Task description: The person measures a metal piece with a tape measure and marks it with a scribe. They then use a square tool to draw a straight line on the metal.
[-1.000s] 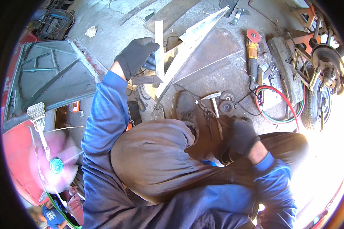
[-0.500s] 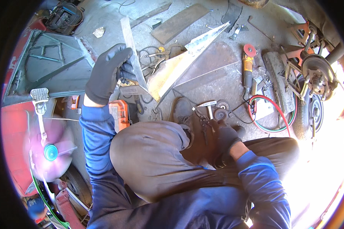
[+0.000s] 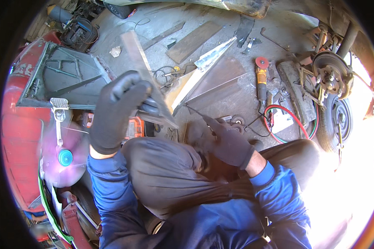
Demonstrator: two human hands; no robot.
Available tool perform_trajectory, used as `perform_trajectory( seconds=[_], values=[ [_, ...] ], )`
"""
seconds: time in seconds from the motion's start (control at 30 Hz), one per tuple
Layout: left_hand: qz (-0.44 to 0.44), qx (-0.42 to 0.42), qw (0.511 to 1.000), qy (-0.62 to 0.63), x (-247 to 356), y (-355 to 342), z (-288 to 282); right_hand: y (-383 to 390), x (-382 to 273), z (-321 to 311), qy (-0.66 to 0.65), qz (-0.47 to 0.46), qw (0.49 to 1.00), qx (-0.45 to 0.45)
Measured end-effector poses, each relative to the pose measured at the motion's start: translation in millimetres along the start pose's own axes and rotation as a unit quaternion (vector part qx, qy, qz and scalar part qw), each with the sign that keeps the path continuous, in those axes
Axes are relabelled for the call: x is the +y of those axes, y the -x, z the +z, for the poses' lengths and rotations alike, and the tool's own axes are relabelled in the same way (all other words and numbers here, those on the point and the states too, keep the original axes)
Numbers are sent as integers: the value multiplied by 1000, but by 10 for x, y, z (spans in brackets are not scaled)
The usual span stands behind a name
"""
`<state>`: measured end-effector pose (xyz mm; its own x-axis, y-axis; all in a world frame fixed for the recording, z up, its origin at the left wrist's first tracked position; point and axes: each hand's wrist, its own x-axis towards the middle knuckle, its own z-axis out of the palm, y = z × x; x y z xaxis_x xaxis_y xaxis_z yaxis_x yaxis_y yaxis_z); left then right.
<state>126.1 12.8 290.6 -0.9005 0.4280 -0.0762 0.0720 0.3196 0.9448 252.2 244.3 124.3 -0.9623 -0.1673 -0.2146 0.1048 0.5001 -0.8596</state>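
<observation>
My left hand [image 3: 118,110], in a dark glove, is closed on a bent sheet-metal strip [image 3: 138,52], raised and tilted above the floor. The strip's lower end reaches over my left knee. My right hand [image 3: 230,143], also gloved, is in front of my lap with its fingertips toward the strip. Its fingers look bent around something small and dark, blurred and partly hidden. Beyond the strip lies a folded, pointed piece of sheet metal [image 3: 210,58], beside a brown metal sheet [image 3: 220,76].
An angle grinder [image 3: 261,79] with a red disc lies right of the sheets, near a red and green hose [image 3: 297,114]. Farther right are a wheel [image 3: 336,120] and a brake hub [image 3: 331,74]. A fan [image 3: 65,157] spins at left, below a dark panel [image 3: 66,74].
My left hand has brought the metal strip lower and closer to me. My right hand has risen from beside my boot toward the strip. The view has shifted slightly.
</observation>
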Motion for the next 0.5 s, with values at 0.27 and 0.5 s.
perform_trajectory(
  seconds=[0.27, 0.5],
  values=[
    [-18, -88, 986, 144, -380, -18, 846, 223, -418, -160, -340, -10, 938, 63],
    [206, 37, 976, -53, -516, -22, 1459, 527, -70, -142, -325, 128, 902, 253]
  ],
)
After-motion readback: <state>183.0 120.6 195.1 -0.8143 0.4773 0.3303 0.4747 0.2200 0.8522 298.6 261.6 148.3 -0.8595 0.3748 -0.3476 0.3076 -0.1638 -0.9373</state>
